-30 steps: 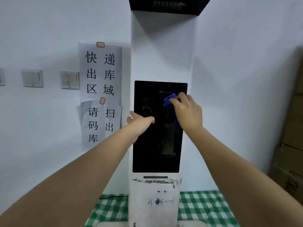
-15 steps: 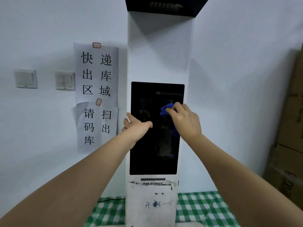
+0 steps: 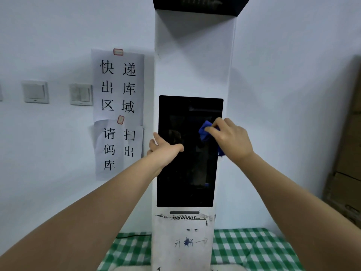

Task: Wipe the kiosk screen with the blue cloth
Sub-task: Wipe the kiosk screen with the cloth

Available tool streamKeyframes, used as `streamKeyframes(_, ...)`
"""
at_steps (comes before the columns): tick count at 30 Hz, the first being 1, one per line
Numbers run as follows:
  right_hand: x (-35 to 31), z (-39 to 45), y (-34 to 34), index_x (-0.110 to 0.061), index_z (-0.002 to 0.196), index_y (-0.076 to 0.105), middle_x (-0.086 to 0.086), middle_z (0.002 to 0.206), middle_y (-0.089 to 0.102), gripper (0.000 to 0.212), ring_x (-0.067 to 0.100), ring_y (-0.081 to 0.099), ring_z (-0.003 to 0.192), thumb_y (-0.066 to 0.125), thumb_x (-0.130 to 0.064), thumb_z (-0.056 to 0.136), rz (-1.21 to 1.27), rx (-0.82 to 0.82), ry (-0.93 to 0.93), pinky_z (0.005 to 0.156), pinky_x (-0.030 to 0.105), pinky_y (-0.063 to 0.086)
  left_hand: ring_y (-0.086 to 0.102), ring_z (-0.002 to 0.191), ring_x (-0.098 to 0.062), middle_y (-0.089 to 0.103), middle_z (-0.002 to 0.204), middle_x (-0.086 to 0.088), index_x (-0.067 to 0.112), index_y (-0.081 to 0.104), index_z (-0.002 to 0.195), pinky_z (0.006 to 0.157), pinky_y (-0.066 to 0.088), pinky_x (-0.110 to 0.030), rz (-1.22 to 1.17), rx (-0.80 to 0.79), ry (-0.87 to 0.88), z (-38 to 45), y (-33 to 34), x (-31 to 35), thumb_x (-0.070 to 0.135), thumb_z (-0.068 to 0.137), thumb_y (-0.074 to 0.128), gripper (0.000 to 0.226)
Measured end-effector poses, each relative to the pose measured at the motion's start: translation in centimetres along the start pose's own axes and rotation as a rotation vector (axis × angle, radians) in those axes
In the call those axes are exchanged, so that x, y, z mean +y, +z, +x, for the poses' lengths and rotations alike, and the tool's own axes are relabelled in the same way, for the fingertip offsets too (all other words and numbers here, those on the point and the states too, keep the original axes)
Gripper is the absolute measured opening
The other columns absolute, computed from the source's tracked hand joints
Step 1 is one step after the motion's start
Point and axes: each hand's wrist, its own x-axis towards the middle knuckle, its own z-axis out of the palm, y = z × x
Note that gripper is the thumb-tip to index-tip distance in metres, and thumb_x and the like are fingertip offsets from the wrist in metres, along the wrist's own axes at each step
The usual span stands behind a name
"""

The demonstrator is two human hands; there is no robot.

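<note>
2 hands on kiosk screen [image 3: 187, 173], right hand [image 3: 232, 139] bunching half-hidden blue cloth [image 3: 205, 131], left hand [image 3: 164, 148] gripping edge

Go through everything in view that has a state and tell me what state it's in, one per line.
kiosk screen: dark, nothing displayed
blue cloth: bunched, pressed on the screen's upper right
right hand: grips the cloth
left hand: holds the screen's left edge, thumb across the glass
paper signs: taped on the wall, lower sheet creased
</note>
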Motion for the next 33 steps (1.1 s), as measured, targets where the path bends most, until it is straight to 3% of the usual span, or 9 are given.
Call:
streamKeyframes(5, 0.2, 0.9, 0.4, -0.012, 0.088, 0.069, 0.008, 0.08, 0.057, 0.037, 0.027, 0.054, 0.064, 0.079, 0.006, 0.058, 0.042, 0.079, 0.318, 0.043, 0.019, 0.025, 0.009, 0.148, -0.03, -0.009, 0.161, -0.002, 0.022, -0.016, 0.151, 0.118, 0.021, -0.048, -0.005, -0.011, 0.002, -0.1, -0.1, -0.3, 0.034, 0.087, 0.057, 0.098)
streamKeyframes(11, -0.1, -1.2, 0.2, -0.01, 0.092, 0.069, 0.009, 0.082, 0.059, 0.058, 0.027, 0.055, 0.064, 0.084, 0.009, 0.038, 0.01, -0.071, 0.012, 0.041, 0.02, 0.026, 0.011, 0.147, -0.03, -0.009, 0.161, -0.001, 0.023, -0.017, 0.151, 0.117, 0.023, -0.048, -0.01, -0.012, 0.003, 0.1, -0.4, -0.5, 0.034, 0.086, 0.057, 0.098)
streamKeyframes(18, 0.0, 0.0, 0.6, -0.011, 0.095, 0.069, 0.009, 0.083, 0.057, 0.04, 0.027, 0.055, 0.067, 0.077, 0.01, 0.061, 0.11, 0.079, 0.344, 0.041, 0.022, 0.029, 0.01, 0.147, -0.029, -0.009, 0.161, -0.001, 0.023, -0.017, 0.151, 0.117, 0.022, -0.049, 0.002, -0.014, -0.004, 0.1, -0.2, -0.6, 0.035, 0.086, 0.057, 0.099)
streamKeyframes(20, -0.7, -1.3, 1.2, -0.01, 0.096, 0.068, 0.009, 0.083, 0.056, 0.041, 0.027, 0.054, 0.067, 0.077, 0.009, 0.061, 0.122, 0.057, 0.34, 0.041, 0.022, 0.029, 0.009, 0.148, -0.029, -0.01, 0.161, -0.001, 0.023, -0.017, 0.151, 0.118, 0.021, -0.049, 0.007, -0.018, -0.002, 0.1, -0.2, -0.6, 0.035, 0.086, 0.057, 0.1)
streamKeyframes(25, 0.7, -1.8, 0.5, -0.009, 0.092, 0.069, 0.01, 0.081, 0.059, 0.052, 0.028, 0.056, 0.065, 0.084, 0.006, 0.045, 0.032, -0.046, 0.104, 0.043, 0.02, 0.026, 0.007, 0.148, -0.029, -0.011, 0.161, 0.001, 0.024, -0.018, 0.151, 0.118, 0.019, -0.049, 0.018, -0.02, 0.002, 0.3, -0.4, -0.7, 0.034, 0.086, 0.057, 0.1)
streamKeyframes(33, -0.1, -0.6, 0.8, -0.009, 0.094, 0.068, 0.01, 0.082, 0.057, 0.038, 0.029, 0.055, 0.068, 0.074, 0.01, 0.062, 0.149, 0.11, 0.393, 0.044, 0.023, 0.03, 0.009, 0.147, -0.028, -0.011, 0.161, -0.001, 0.022, -0.019, 0.15, 0.118, 0.021, -0.047, 0.026, -0.006, -0.002, 0.2, 0.1, -0.5, 0.035, 0.086, 0.057, 0.101)
